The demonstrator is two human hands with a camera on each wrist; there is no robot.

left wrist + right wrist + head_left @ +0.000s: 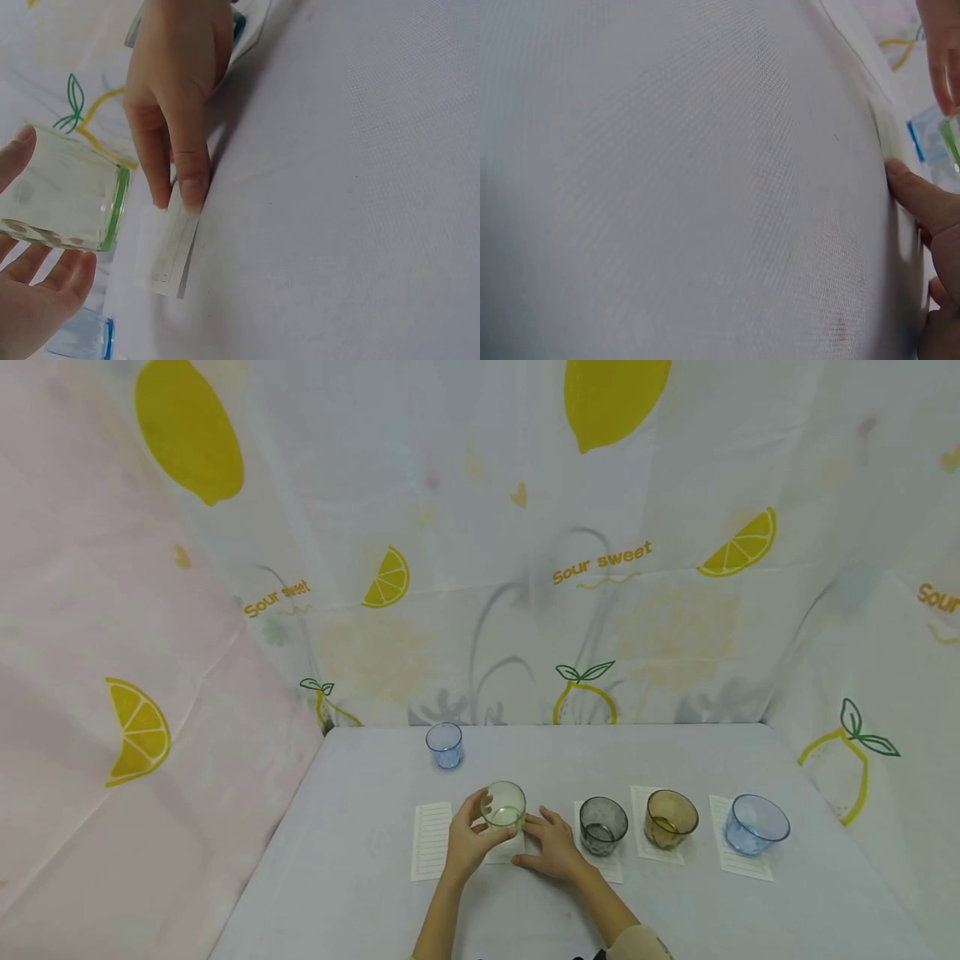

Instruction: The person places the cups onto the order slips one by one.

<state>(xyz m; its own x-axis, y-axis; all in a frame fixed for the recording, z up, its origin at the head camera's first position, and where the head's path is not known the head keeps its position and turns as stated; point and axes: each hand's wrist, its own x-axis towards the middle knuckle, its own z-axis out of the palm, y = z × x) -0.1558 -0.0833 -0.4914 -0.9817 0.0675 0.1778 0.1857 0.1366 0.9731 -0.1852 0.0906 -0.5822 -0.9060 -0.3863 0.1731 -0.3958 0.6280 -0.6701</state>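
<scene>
My left hand [471,843] grips a clear, green-tinted glass cup [504,817] between thumb and fingers, raised off the table and tipped. Its green rim shows in the left wrist view, with fingers beneath. My right hand [553,847] is low on the table to the right of this cup. Its thumb and fingertips touch the end of a white lined paper slip [175,259], spread across the slip's width. In the head view the held cup and the hands partly cover that slip.
A lined slip [432,842] lies left. To the right, a grey glass cup [602,827], an amber cup [670,820] and a blue cup [753,827] stand on slips. Another blue cup [446,747] stands at the back. A lemon-print cloth [465,527] hangs behind the table.
</scene>
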